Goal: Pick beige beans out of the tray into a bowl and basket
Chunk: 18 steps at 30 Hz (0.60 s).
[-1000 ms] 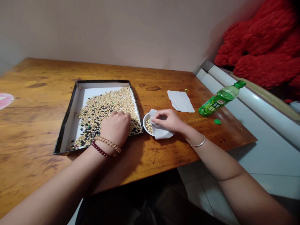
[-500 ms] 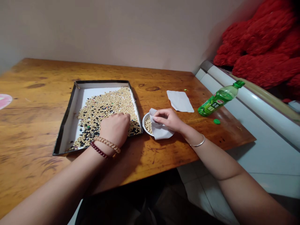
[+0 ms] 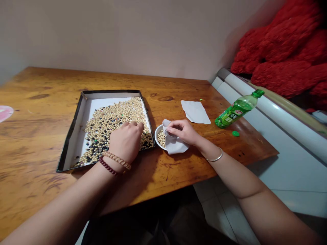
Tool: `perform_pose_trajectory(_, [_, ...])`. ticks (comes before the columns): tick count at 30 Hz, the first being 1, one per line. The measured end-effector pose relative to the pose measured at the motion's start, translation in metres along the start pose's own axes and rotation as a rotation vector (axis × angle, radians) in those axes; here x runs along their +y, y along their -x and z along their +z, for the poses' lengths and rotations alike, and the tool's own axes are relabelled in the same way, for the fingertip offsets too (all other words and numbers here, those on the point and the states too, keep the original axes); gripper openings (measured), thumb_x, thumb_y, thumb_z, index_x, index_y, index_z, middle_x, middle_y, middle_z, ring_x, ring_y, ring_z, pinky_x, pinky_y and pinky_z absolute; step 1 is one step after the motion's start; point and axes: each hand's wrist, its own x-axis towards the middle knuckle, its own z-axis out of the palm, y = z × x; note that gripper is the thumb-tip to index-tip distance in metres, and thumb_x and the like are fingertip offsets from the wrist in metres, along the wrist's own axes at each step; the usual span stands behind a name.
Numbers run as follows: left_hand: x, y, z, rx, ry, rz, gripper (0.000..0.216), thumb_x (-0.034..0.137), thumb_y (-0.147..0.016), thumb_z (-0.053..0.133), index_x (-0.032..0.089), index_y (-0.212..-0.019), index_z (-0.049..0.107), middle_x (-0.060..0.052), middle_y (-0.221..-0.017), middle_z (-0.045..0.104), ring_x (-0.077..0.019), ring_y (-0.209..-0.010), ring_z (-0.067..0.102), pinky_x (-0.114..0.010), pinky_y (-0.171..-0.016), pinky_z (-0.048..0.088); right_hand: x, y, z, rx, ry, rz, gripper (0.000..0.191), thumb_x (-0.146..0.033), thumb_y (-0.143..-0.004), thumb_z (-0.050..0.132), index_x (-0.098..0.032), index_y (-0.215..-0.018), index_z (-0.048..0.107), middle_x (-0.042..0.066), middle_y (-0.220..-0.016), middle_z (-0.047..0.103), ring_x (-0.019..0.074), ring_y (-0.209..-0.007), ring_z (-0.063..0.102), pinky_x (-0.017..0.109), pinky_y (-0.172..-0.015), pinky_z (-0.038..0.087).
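Note:
A black-rimmed tray (image 3: 109,92) lined with white paper holds a layer of pale soybeans mixed with dark beans (image 3: 112,122). My left hand (image 3: 126,141) rests on the beans near the tray's right side, fingers curled down; whether it holds any beans is hidden. My right hand (image 3: 183,132) pinches a folded white paper sheet (image 3: 176,145) at the rim of a small white bowl (image 3: 156,136). The sheet covers part of the bowl. Pale beans (image 3: 161,138) show in the bowl's uncovered part.
A flat white paper sheet (image 3: 195,112) and a green bottle (image 3: 236,109) lie on the wooden table (image 3: 38,143), with a green cap (image 3: 235,133) nearby. A white appliance edge (image 3: 268,102) runs along the right, below a red plush mass (image 3: 281,58).
My left hand's fingers have shifted slightly right across the beans. My right hand stays on the paper at the bowl. The whole view has tilted a little.

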Motion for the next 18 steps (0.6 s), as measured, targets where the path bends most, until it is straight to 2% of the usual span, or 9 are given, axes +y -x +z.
perform_pose_trajectory(4, [0.001, -0.002, 0.001, 0.127, 0.085, 0.052, 0.024, 0.027, -0.093, 0.040, 0.017, -0.084, 0.060, -0.008, -0.080, 0.062, -0.0221, -0.078, 0.056, -0.028, -0.056, 0.036, 0.000, 0.000, 0.000, -0.003, 0.021, -0.013, 0.024, -0.034, -0.080, 0.060, -0.014, -0.069, 0.065, 0.003, -0.065, 0.064, 0.0116, -0.061, 0.056, 0.024, -0.061, 0.044])
perform_pose_trajectory(9, [0.009, -0.002, 0.000, 0.314, 0.313, 0.124, 0.020, 0.036, -0.092, 0.049, 0.021, -0.092, 0.061, -0.004, -0.083, 0.065, -0.0183, -0.079, 0.056, -0.027, -0.061, 0.039, 0.000, 0.000, 0.000, 0.008, 0.018, -0.011, 0.022, -0.032, -0.080, 0.060, -0.014, -0.070, 0.067, 0.003, -0.067, 0.066, 0.0121, -0.062, 0.057, 0.025, -0.063, 0.045])
perform_pose_trajectory(13, [0.017, 0.001, 0.005, 0.320, 0.318, 0.186, 0.021, 0.040, -0.091, 0.051, 0.022, -0.089, 0.061, -0.003, -0.079, 0.064, -0.0162, -0.071, 0.054, -0.025, -0.054, 0.034, -0.002, 0.001, 0.000, 0.020, -0.010, -0.049, 0.021, -0.031, -0.080, 0.061, -0.014, -0.071, 0.069, 0.004, -0.070, 0.067, 0.0132, -0.066, 0.059, 0.026, -0.065, 0.046])
perform_pose_trajectory(18, [0.029, 0.007, 0.017, 0.357, 0.256, 0.289, 0.018, 0.032, -0.093, 0.048, 0.019, -0.085, 0.058, -0.002, -0.065, 0.059, -0.0155, -0.066, 0.052, -0.024, -0.049, 0.030, -0.005, 0.004, -0.002, -0.004, -0.010, -0.105, 0.022, -0.033, -0.083, 0.059, -0.016, -0.079, 0.073, 0.006, -0.082, 0.071, 0.0160, -0.077, 0.063, 0.028, -0.073, 0.049])
